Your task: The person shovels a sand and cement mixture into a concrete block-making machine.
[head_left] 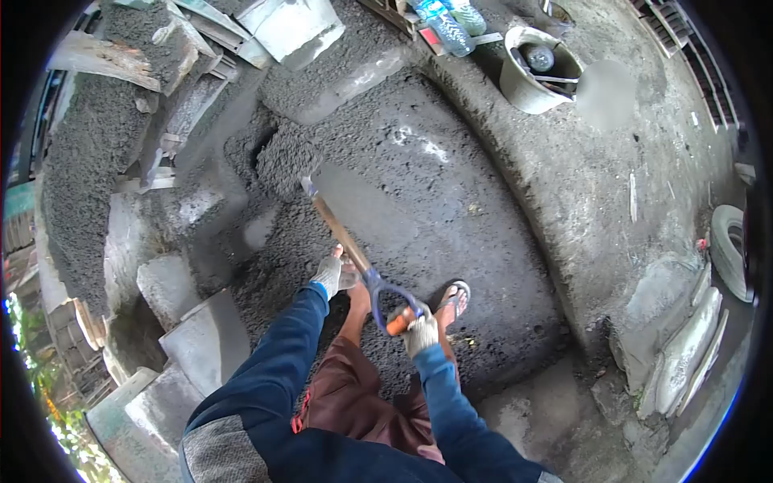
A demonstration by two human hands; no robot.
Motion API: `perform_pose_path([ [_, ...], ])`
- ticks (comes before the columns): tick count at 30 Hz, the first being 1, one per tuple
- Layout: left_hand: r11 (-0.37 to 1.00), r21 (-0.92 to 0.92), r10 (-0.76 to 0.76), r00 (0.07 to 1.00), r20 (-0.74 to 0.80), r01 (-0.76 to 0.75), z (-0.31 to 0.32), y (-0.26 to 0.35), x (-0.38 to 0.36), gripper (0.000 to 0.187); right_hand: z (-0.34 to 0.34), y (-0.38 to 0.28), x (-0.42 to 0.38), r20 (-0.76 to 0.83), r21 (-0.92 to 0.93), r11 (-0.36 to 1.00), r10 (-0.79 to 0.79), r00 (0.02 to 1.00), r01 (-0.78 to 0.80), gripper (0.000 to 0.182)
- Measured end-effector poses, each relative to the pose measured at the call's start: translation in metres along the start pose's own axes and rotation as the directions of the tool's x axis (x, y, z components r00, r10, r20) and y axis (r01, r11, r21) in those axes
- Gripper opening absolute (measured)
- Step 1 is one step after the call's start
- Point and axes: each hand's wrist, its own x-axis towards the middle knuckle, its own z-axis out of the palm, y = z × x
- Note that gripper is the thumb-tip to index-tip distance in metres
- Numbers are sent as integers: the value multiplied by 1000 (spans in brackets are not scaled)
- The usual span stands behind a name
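Note:
A shovel with a wooden shaft and a blue D-shaped handle slants up and left from my body. My left hand, in a pale knitted glove with bare fingertips, is closed at the lower shaft. My right hand, gloved too, is wrapped round the orange grip of the handle. At the shovel's far end sits a heap of wet grey concrete mix, which hides most of the blade. More of the mix lies around it on the dark floor. My feet, in sandals, stand on either side of the handle.
A raised concrete ledge curves along the right side. On it stand a bucket with things inside, plastic bottles and a tyre. Broken slabs and boards crowd the left, beside a grey gravelly pile.

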Motion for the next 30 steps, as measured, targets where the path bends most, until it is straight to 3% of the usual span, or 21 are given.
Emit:
perform_pose_path([
  [3,908,-419,32,999,37,-13,56,1,14,50,-12,-12,-63,-148,-83,995,-59,987,47,33],
  [4,821,-570,-25,1000,5,23,69,-2,18,37,-12,-15,-79,-243,9,999,-43,969,47,29],
  [5,865,-498,-35,998,56,59,76,-10,18,32,-13,-20,-94,-354,-38,997,-72,932,62,24],
  [7,933,-341,-69,987,148,116,79,-40,31,22,-20,-26,-107,-677,-103,994,-48,734,-31,20],
  [8,926,-345,-117,986,119,152,89,-60,35,15,-33,-28,-107,-741,-219,974,-125,660,-61,16],
  [9,921,-361,-115,987,116,149,104,-67,1,13,-66,-21,-112,-712,-261,965,-177,679,-23,11],
  [11,910,-385,-133,988,78,153,130,-88,-35,14,-91,-41,-135,-761,-157,987,-140,634,29,7],
  [13,888,-402,-147,966,213,224,145,-134,-37,14,-159,-37,-160,-730,-234,964,-261,632,128,8],
  [15,849,-434,-181,938,294,300,164,-175,-61,12,-196,-64,-205,-709,-113,975,-214,672,191,13],
  [17,838,-420,-202,912,357,350,179,-230,-69,12,-211,-96,-258,-718,-199,969,-247,651,148,13],
  [19,896,-351,-151,930,336,272,201,-261,-131,17,-286,-114,-301,-726,-281,954,-137,674,-108,9],
  [21,784,-431,-327,888,324,446,221,-297,-169,21,-309,-146,-347,-752,-296,948,-155,640,-118,11],
  [23,781,-344,-402,842,360,521,237,-297,-239,21,-333,-176,-385,-767,-241,969,-157,622,-53,13],
  [25,804,-364,-366,873,323,471,250,-309,-270,25,-346,-201,-404,-758,-196,980,-137,637,-23,15],
  [27,814,-414,-305,907,292,407,246,-280,-338,25,-353,-219,-409,-723,-148,989,-106,683,-4,17],
  [29,848,-440,-168,938,304,295,236,-269,-349,18,-355,-227,-401,-655,-125,992,-93,750,13,19],
  [30,849,-474,-124,960,251,233,226,-225,-407,17,-351,-229,-392,-605,-116,993,-90,791,25,20],
])
